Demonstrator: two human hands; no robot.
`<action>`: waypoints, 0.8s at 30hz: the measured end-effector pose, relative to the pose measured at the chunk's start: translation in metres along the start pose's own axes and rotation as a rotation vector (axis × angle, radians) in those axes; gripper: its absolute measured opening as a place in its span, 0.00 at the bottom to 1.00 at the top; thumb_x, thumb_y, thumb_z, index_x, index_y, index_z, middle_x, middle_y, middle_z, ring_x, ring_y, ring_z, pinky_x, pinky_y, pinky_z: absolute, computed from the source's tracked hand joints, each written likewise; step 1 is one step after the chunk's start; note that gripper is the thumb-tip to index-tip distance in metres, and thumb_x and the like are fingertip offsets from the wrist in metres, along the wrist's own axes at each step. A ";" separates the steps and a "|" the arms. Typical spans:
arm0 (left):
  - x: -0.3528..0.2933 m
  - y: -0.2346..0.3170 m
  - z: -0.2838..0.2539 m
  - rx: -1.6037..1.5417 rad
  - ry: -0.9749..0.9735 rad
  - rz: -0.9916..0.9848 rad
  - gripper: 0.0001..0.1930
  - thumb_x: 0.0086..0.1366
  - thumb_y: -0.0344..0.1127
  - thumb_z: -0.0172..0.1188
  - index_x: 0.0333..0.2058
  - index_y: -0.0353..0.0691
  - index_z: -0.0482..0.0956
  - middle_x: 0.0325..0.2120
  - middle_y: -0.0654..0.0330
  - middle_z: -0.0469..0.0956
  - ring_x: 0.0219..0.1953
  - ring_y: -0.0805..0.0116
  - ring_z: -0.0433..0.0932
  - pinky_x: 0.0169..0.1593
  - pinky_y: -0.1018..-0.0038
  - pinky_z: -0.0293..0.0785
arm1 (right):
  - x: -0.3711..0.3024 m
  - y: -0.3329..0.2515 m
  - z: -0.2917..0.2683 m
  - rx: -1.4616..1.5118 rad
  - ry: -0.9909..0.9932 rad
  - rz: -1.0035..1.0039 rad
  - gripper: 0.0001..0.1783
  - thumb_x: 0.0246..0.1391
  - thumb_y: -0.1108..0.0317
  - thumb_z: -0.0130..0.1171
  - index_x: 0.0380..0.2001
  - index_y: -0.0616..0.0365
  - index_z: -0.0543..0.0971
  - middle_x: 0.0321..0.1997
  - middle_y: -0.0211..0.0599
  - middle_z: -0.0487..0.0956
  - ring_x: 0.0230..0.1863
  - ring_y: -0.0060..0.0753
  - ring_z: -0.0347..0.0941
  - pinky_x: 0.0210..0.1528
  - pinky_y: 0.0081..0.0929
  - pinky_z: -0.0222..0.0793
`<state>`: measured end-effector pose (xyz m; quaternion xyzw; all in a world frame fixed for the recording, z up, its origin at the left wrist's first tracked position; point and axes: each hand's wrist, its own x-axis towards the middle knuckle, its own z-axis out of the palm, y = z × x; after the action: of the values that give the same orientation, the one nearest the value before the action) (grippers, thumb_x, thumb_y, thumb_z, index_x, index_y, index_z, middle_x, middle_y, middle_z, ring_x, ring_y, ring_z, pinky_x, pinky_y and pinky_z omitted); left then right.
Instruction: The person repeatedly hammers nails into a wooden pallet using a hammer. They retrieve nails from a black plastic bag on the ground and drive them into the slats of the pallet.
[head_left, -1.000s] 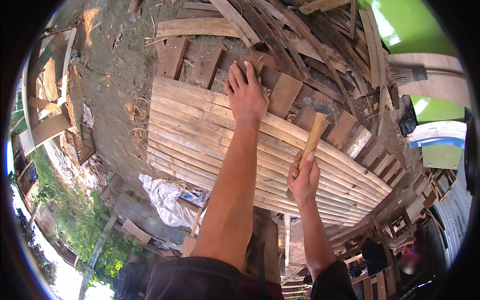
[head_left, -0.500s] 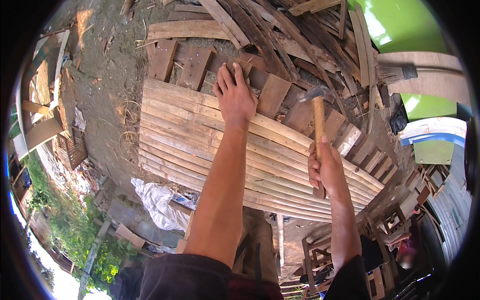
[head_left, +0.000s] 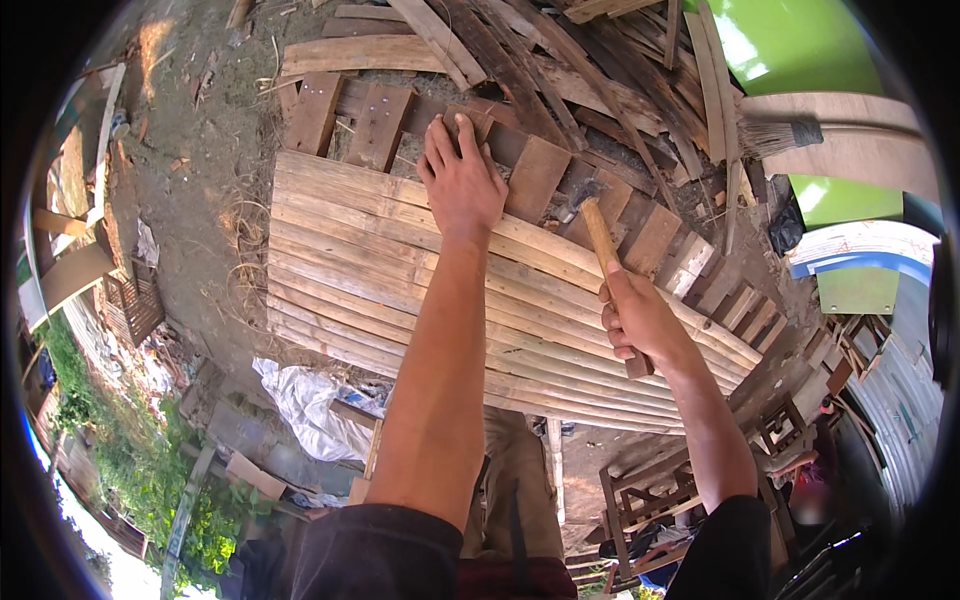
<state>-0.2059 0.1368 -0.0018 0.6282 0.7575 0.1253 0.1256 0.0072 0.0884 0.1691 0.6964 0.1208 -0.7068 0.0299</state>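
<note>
My right hand [head_left: 640, 322] is wrapped round the wooden handle of a hammer [head_left: 600, 235]. The hammer's metal head is down by the short brown boards, just right of a wide board [head_left: 541, 183]. My left hand [head_left: 463, 190] lies with fingers extended over another short board [head_left: 468, 122], its wrist above the edge of the bamboo slats. Those pale bamboo slats [head_left: 345, 245] run side by side as a broad panel beneath both forearms. Along the panel's far edge the short boards stick out in a row, with gaps between some. Nail heads dot the two boards at left [head_left: 380, 125].
Loose planks [head_left: 520, 75] are heaped beyond the panel. A brush [head_left: 790, 137] lies by a curved board and green panels [head_left: 840, 45] at right. A crumpled white sheet [head_left: 310, 405] and a wooden frame [head_left: 650, 490] are nearer me. Another person is partly visible at lower right.
My right hand has swung the hammer down and to the left, its head dropping toward the boards. The left hand stays on its board, while the whole view shifts slightly.
</note>
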 end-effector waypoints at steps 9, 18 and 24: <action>-0.005 0.004 -0.001 -0.033 -0.011 -0.013 0.35 0.73 0.54 0.49 0.70 0.37 0.60 0.70 0.39 0.55 0.73 0.46 0.53 0.71 0.49 0.50 | 0.019 0.047 0.016 -0.017 -0.072 -0.050 0.29 0.73 0.40 0.39 0.32 0.55 0.67 0.18 0.21 0.59 0.13 0.14 0.53 0.13 0.21 0.54; -0.042 -0.023 0.003 -0.198 0.169 0.449 0.07 0.70 0.31 0.55 0.43 0.38 0.74 0.45 0.51 0.76 0.57 0.49 0.72 0.69 0.52 0.59 | 0.038 0.100 0.059 -0.104 0.198 -0.339 0.30 0.75 0.44 0.35 0.30 0.59 0.69 0.15 0.31 0.68 0.12 0.28 0.66 0.15 0.32 0.64; -0.075 -0.035 -0.006 -0.268 0.133 0.540 0.07 0.69 0.30 0.54 0.43 0.37 0.75 0.40 0.52 0.77 0.52 0.50 0.75 0.70 0.53 0.60 | 0.053 0.117 0.073 -0.036 0.265 -0.437 0.30 0.75 0.45 0.35 0.30 0.61 0.70 0.18 0.37 0.70 0.15 0.34 0.71 0.17 0.35 0.65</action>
<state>-0.2270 0.0568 -0.0060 0.7751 0.5466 0.2936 0.1196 -0.0405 -0.0337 0.1020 0.7397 0.2838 -0.5966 -0.1275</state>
